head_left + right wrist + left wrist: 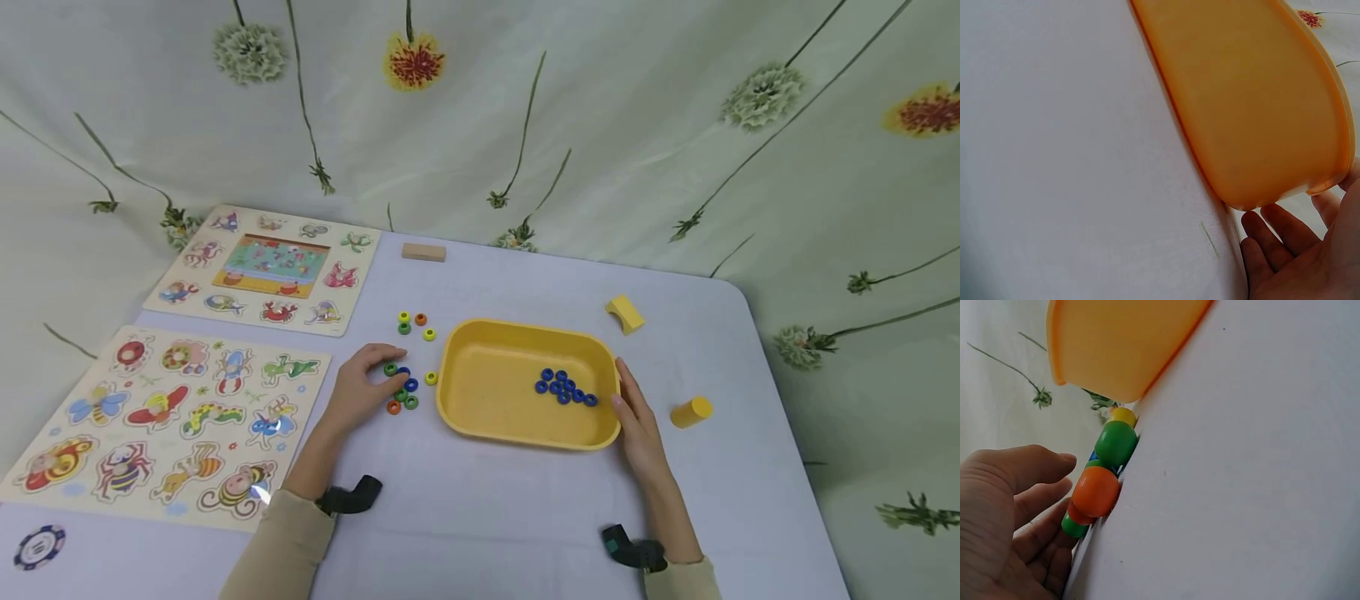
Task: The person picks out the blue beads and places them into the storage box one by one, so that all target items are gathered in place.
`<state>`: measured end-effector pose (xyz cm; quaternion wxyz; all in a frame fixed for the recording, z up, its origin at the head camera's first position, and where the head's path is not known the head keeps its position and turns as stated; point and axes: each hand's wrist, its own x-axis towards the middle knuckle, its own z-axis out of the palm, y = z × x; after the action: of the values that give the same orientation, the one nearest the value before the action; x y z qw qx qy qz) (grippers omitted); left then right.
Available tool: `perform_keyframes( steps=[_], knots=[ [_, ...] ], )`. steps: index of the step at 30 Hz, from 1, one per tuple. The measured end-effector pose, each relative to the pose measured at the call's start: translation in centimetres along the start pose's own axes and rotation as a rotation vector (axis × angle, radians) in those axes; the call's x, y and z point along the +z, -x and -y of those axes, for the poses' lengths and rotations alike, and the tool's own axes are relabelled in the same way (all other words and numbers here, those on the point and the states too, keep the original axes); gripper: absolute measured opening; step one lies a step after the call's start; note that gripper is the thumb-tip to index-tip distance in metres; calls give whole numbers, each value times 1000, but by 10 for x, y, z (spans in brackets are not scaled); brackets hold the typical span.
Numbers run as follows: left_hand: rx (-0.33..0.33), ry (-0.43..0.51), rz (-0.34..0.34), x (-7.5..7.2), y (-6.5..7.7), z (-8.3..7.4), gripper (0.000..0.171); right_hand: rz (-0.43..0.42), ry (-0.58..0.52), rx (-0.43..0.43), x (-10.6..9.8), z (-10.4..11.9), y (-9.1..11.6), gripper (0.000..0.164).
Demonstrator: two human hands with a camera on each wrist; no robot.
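Note:
My left hand (360, 385) is around a small cluster of beads on the table, thumb and fingers spread apart. In the left wrist view, an orange bead (1095, 491) and a green bead (1116, 444) lie just beyond the fingertips. A blue bead (411, 384) is in the same cluster. At the right end of a yellow tray (480, 408), my right hand (639, 425) holds the rim, thumb over the edge and fingers against the outer wall. Several blue beads (564, 397) lie in the tray's right half.
Two picture puzzle boards, one with insects (172, 483) and one with sea animals (352, 312), lie at the left. A poker chip (40, 547) is at front left. A wooden block (423, 252), a yellow arch block (625, 314) and a yellow cylinder (691, 412) stand around the tray.

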<state>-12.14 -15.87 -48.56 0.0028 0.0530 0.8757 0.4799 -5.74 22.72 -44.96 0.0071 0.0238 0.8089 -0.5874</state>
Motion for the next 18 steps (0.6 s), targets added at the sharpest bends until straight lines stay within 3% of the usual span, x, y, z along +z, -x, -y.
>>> perform_keyframes(
  steps=[13,18],
  knots=[
    [32,-116,-50,7,-3,-3,20,-5,-13,-4,0,-1,1,47],
    [40,-180,-91,1,-6,-26,20,-6,-6,11,0,-1,0,47]
  ],
)
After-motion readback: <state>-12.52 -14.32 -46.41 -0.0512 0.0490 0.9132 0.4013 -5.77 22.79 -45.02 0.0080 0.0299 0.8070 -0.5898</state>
